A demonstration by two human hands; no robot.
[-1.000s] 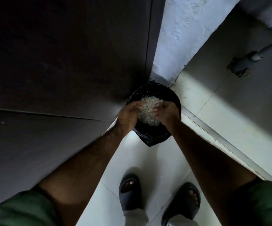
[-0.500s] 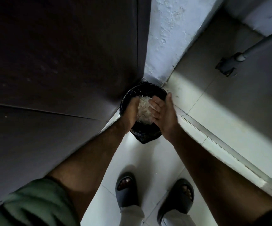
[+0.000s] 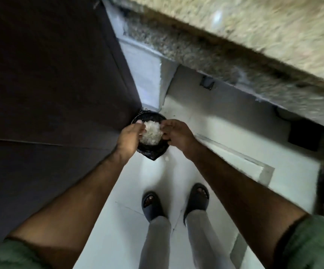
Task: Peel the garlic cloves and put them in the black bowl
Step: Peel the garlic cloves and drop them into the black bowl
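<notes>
I'm seeing both hands over a black bin (image 3: pixel 151 152) on the floor (image 3: pixel 118 200) by a dark cabinet (image 3: pixel 50 84). L hand (image 3: pixel 130 135) & R hand (image 3: pixel 176 133) are gripping a clump of white garlic peels (image 3: pixel 151 132) between them, fingers curled.

White tiled floor (image 3: pixel 106 220), with black bin (image 3: pixel 152 152) at twelve o'clock and two dark sandals (image 3: pixel 152 205) at six.
</notes>
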